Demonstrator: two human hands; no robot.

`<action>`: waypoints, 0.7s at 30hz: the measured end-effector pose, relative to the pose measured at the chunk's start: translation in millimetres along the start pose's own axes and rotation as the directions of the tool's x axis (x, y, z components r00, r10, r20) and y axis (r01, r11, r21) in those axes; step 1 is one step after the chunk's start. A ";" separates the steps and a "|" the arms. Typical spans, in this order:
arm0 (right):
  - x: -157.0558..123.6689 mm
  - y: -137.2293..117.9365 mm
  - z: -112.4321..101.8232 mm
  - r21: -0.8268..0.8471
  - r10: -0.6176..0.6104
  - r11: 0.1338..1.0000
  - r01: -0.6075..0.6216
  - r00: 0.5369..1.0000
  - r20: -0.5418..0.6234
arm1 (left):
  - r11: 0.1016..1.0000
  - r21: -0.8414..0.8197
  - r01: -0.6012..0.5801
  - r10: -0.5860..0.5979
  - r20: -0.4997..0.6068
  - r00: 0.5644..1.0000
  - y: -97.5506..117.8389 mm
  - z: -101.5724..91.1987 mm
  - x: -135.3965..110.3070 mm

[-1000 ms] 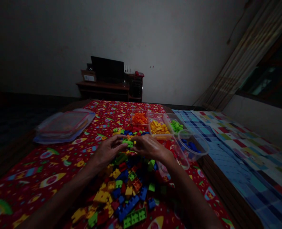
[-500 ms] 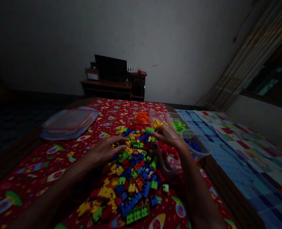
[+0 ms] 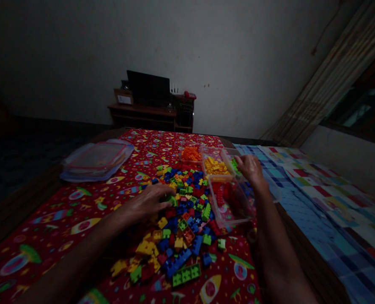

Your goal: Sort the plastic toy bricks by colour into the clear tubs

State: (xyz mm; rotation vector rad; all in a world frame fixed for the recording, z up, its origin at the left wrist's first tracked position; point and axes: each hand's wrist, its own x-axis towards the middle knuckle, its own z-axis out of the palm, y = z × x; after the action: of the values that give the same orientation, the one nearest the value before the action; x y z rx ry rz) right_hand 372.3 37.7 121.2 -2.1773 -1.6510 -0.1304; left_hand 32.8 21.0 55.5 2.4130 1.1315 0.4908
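A heap of mixed toy bricks [image 3: 182,249] in yellow, blue, red and green lies on a red patterned tablecloth. My left hand [image 3: 154,200] reaches into its left side, thumb and fingers closed about a green toy brick [image 3: 172,201]. Over a clear container of green bricks [image 3: 234,165] is my right hand [image 3: 250,169], its fingers curled downward; whatever they hold is hidden. Nearer me stands a clear container [image 3: 233,222] with red bricks. Yellow bricks [image 3: 217,166] fill the container left of the green one, and orange bricks [image 3: 191,153] sit farther left.
Stacked clear lids [image 3: 95,161] lie at the table's left side. A round clear tub [image 3: 277,195] stands partly behind my right arm. Right of the table is a surface with blue checked cloth [image 3: 301,207]. A desk with a monitor [image 3: 148,88] stands against the far wall.
My right hand has moved right from the heap to the green-brick container; it held a green toy brick earlier. My left hand has lowered and closed around a green brick in the heap.
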 end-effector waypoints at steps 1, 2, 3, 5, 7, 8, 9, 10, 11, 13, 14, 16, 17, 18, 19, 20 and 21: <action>-9.5 -9.6 -0.9 0.074 -0.087 0.994 0.086 0.996 0.011 | 0.998 -0.041 0.037 -0.038 -0.026 0.999 3.4 -2.1 1.6; -20.2 -20.1 -0.9 0.160 -0.188 0.970 0.181 0.982 0.029 | 0.992 -0.102 0.075 -0.081 -0.054 0.995 7.1 -4.2 3.2; -31.6 -31.3 -0.2 0.253 -0.287 0.930 0.265 0.957 0.051 | 0.977 -0.181 0.111 -0.127 -0.078 0.989 10.9 -6.0 4.8; -54.2 -53.5 3.0 0.408 -0.478 0.820 0.401 0.872 0.104 | 0.920 -0.361 0.153 -0.210 -0.124 0.970 17.2 -8.5 7.5; -73.5 -72.7 7.4 0.502 -0.619 0.716 0.486 0.774 0.133 | 0.852 -0.500 0.155 -0.261 -0.150 0.954 20.6 -9.0 9.2; -81.2 -80.5 9.9 0.533 -0.666 0.673 0.513 0.733 0.135 | 0.828 -0.540 0.151 -0.276 -0.158 0.948 21.4 -8.5 9.7; -87.3 -86.7 12.4 0.556 -0.701 0.637 0.533 0.701 0.131 | 0.811 -0.566 0.147 -0.286 -0.164 0.944 21.9 -7.8 10.0; -91.9 -91.4 15.1 0.567 -0.721 0.615 0.548 0.682 0.124 | 0.799 -0.584 0.146 -0.291 -0.162 0.943 22.1 -6.7 10.3; -95.1 -94.6 17.8 0.564 -0.729 0.608 0.559 0.674 0.118 | 0.790 -0.596 0.145 -0.291 -0.155 0.944 22.3 -5.3 10.5; -98.3 -97.1 22.7 0.533 -0.723 0.623 0.572 0.682 0.113 | 0.777 -0.614 0.141 -0.284 -0.142 0.948 22.9 -2.2 11.2; -98.8 -96.9 24.7 0.515 -0.717 0.635 0.576 0.688 0.114 | 0.773 -0.620 0.134 -0.275 -0.138 0.952 23.4 -0.5 11.5; -98.9 -95.2 27.2 0.490 -0.713 0.648 0.583 0.690 0.122 | 0.781 -0.616 0.107 -0.239 -0.136 0.962 24.6 2.0 11.9; -98.9 -94.2 27.7 0.484 -0.715 0.649 0.587 0.687 0.125 | 0.795 -0.601 0.087 -0.212 -0.141 0.967 25.4 2.5 11.9; -98.9 -93.4 27.7 0.480 -0.717 0.649 0.590 0.684 0.129 | 0.818 -0.572 0.068 -0.184 -0.147 0.972 26.2 2.2 11.5; -99.1 -92.8 27.4 0.476 -0.719 0.650 0.593 0.682 0.132 | 0.847 -0.529 0.054 -0.158 -0.154 0.975 26.8 1.2 10.9; -99.2 -92.2 26.8 0.471 -0.718 0.652 0.594 0.683 0.133 | 0.879 -0.474 0.044 -0.137 -0.164 0.977 27.2 -0.5 10.1; -99.1 -91.4 26.0 0.463 -0.714 0.658 0.594 0.688 0.131 | 0.911 -0.410 0.036 -0.118 -0.175 0.977 26.9 -2.8 8.9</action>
State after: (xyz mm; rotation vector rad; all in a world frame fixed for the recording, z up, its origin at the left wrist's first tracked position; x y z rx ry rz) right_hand 252.6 -22.0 90.2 -1.2456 -2.3548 0.3298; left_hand 54.0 13.1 72.9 1.9843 1.0742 0.8624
